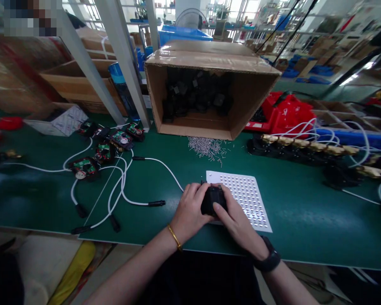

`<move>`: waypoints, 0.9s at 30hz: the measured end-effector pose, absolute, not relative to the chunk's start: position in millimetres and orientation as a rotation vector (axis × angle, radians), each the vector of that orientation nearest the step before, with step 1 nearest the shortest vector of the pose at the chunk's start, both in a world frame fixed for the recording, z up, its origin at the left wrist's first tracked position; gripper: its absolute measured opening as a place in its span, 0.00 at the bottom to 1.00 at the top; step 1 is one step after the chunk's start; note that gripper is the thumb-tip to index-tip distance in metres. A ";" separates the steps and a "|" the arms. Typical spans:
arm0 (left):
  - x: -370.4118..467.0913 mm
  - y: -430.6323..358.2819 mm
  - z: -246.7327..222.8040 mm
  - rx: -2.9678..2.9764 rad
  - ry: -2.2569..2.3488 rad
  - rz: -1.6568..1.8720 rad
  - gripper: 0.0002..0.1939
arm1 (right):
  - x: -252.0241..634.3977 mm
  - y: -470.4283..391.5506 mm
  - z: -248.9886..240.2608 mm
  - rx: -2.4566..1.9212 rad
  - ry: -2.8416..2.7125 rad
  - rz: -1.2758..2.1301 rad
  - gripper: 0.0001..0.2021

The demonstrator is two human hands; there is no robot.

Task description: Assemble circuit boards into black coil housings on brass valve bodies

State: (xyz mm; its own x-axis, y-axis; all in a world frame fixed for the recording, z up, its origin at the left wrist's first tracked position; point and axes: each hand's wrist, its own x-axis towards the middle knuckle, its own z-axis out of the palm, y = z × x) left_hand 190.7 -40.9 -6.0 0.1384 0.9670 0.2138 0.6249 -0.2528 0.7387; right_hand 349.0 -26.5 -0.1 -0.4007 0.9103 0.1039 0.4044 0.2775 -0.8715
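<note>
Both of my hands hold a small black plastic housing (212, 199) just above the green table near its front edge. My left hand (190, 209) wraps its left side, a gold bracelet on the wrist. My right hand (236, 220) grips it from the right and below, a black watch on the wrist. Under and to the right of the housing lies a white perforated sheet (249, 197) with rows of small holes. A pile of small metal pins (208, 147) lies behind the sheet.
A cardboard box (209, 63) on its side holds several black housings. Circuit boards with white cables (104, 150) lie at the left. Brass-tipped parts with white wires (307, 146) and red bins (288, 112) are at the right. Grey frame posts (127, 63) stand behind.
</note>
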 end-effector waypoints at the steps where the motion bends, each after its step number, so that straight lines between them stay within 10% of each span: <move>1: 188.6 -40.3 -6.1 1.934 1.500 0.957 0.37 | 345.9 -27.3 1.4 -1.197 -1.971 1.019 0.22; 12: 149.6 -48.8 -8.1 1.499 1.189 1.023 0.39 | 314.0 -43.0 6.5 -1.229 -1.265 1.727 0.20; 27: 136.6 -50.3 -0.4 1.423 1.020 1.018 0.43 | 311.6 -42.3 14.1 -1.131 -1.233 1.667 0.18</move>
State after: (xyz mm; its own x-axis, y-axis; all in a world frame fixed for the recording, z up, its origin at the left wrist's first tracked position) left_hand 136.6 -50.3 -0.4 0.2713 0.9609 0.0561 0.0576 -0.0744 0.9956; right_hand 311.6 -42.3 14.1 -0.3188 0.9240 -0.2112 -0.0683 -0.2447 -0.9672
